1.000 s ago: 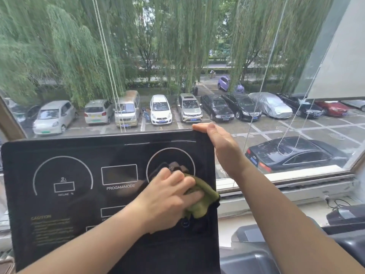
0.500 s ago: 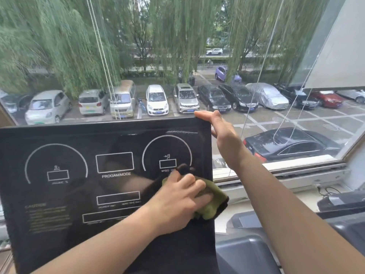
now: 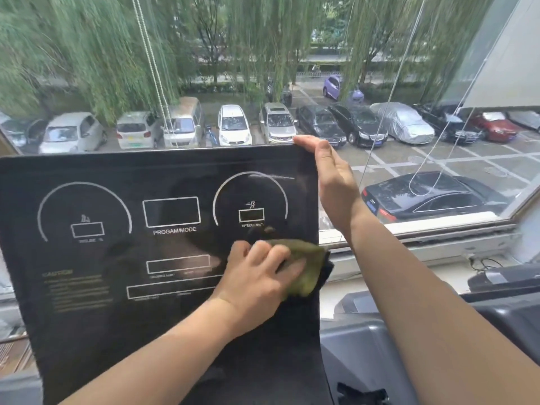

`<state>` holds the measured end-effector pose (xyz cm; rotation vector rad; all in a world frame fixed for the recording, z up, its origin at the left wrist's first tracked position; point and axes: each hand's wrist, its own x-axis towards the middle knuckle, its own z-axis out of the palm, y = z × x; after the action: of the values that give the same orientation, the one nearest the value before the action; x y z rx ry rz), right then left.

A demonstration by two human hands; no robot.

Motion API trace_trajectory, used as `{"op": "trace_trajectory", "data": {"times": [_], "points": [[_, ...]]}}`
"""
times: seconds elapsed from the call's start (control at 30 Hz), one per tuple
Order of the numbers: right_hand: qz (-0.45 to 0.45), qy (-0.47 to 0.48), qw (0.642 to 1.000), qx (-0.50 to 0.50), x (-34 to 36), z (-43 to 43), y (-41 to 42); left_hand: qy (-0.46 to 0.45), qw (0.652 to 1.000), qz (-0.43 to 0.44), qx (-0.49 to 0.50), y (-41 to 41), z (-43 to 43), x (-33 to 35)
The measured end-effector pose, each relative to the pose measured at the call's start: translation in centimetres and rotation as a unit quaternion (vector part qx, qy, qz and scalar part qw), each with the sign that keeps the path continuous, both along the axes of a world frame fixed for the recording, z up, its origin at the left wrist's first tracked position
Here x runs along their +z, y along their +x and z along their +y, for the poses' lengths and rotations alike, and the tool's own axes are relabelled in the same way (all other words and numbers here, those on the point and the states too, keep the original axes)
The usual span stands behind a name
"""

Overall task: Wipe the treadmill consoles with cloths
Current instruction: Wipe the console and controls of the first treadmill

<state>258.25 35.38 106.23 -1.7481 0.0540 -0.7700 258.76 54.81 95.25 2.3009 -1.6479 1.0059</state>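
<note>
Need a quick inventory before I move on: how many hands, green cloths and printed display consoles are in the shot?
hands: 2, left hand and right hand
green cloth: 1
display console: 1
total: 4

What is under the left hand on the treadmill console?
A green cloth, which the left hand holds against the black console. The part of the cloth beneath the fingers and any console markings under it are covered.

Your flat black treadmill console panel [image 3: 117, 258] stands before the glass window [image 3: 423, 141]. Left hand [image 3: 257, 279] lies on the crumpled olive-green cloth [image 3: 306, 267], panel's lower right. Right hand [image 3: 330, 176] holds the top right corner. The grey plastic treadmill housing [image 3: 365, 346] sits to the right.
</note>
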Motion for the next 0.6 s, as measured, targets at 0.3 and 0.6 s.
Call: {"op": "trace_trajectory", "data": {"times": [0.3, 0.6], "points": [[0.013, 0.002, 1.0, -0.02, -0.3, 0.7, 0.0, -0.15, 0.982, 0.013, 0.117, 5.5, 1.5, 8.4], [0.067, -0.05, 0.996, -0.029, -2.2, 1.5, -2.4, 0.005, 0.999, 0.025, 0.022, -2.9, 1.7, -4.3]]}}
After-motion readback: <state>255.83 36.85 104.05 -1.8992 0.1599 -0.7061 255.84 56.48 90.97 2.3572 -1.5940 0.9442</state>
